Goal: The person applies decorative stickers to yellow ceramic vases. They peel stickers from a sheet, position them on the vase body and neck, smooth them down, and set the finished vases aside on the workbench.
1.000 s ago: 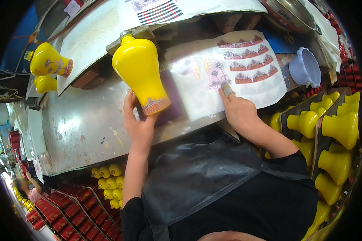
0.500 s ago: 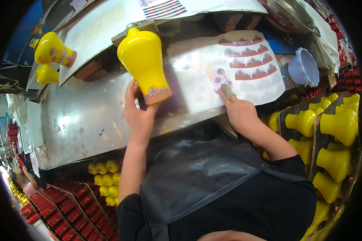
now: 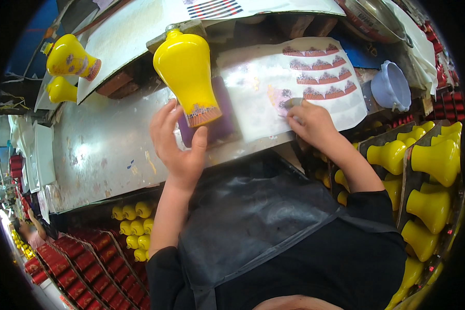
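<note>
A glossy yellow vase (image 3: pixel 183 67) leans with its neck on a block at the far edge of the bench, a reddish patterned band around its foot. My left hand (image 3: pixel 178 144) is beside the foot, fingers spread and thumb apart, cupped loosely without gripping it. My right hand (image 3: pixel 312 121) is over a damp white sheet (image 3: pixel 253 111), a grey cover on one finger. Its finger and thumb close at the edge of a purple flower decal (image 3: pixel 278 98); the exact contact is partly hidden. Rows of reddish border decals (image 3: pixel 320 77) lie farther up the sheet.
Two yellow vases (image 3: pixel 70 59) rest at the far left. A purple pad (image 3: pixel 222 111) lies beside the leaning vase on the metal bench (image 3: pixel 108 155). At the right are a lilac bucket (image 3: pixel 390 85) and racks of yellow vases (image 3: pixel 434 160). Red boxes (image 3: pixel 82 258) and another person (image 3: pixel 36 232) are lower left.
My left hand has loosened from the vase's foot and spread its fingers. My right finger has moved from pressing flat on the flower decal to bending toward the thumb at its edge.
</note>
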Demonstrator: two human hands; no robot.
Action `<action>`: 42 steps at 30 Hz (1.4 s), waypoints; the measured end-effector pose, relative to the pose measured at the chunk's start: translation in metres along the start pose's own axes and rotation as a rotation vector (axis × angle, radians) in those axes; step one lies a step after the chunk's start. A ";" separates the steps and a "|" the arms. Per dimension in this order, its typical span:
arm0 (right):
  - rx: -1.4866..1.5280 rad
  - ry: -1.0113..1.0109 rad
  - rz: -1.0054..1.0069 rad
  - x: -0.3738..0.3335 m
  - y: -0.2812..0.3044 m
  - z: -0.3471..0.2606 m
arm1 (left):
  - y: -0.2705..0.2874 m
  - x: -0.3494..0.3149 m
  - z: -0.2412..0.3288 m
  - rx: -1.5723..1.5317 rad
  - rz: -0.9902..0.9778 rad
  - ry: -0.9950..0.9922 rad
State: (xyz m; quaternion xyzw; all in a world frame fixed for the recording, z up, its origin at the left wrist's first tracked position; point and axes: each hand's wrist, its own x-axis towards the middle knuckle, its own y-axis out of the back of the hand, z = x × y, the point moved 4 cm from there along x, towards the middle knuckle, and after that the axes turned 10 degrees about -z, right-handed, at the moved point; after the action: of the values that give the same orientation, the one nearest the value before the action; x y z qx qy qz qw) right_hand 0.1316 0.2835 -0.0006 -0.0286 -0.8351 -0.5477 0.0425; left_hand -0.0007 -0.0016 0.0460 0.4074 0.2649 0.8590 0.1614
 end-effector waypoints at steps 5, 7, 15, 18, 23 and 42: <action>0.684 -0.339 -0.373 0.025 0.015 0.014 | -0.016 0.027 0.038 -0.150 -0.310 -0.138; 0.850 -0.218 -0.423 0.033 0.030 0.002 | -0.031 0.037 0.051 -0.184 -0.454 -0.127; 1.127 -0.044 -0.573 0.044 0.070 -0.039 | -0.053 0.056 0.053 -0.641 -0.793 0.428; 1.115 -0.086 -0.570 0.050 0.068 -0.047 | -0.046 0.055 0.052 -0.716 -0.809 0.520; 0.874 0.088 -0.504 0.058 0.075 -0.065 | -0.036 0.052 0.048 -0.830 -0.776 0.601; 1.101 0.043 -0.576 0.075 0.047 -0.088 | -0.004 0.036 0.032 -0.860 -0.813 0.720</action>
State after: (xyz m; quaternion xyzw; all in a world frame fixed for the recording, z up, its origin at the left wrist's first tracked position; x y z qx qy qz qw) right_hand 0.0653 0.2219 0.0848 0.2347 -0.9683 -0.0264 -0.0817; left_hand 0.0029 0.0295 0.0829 -0.1347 0.0694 0.8408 0.5198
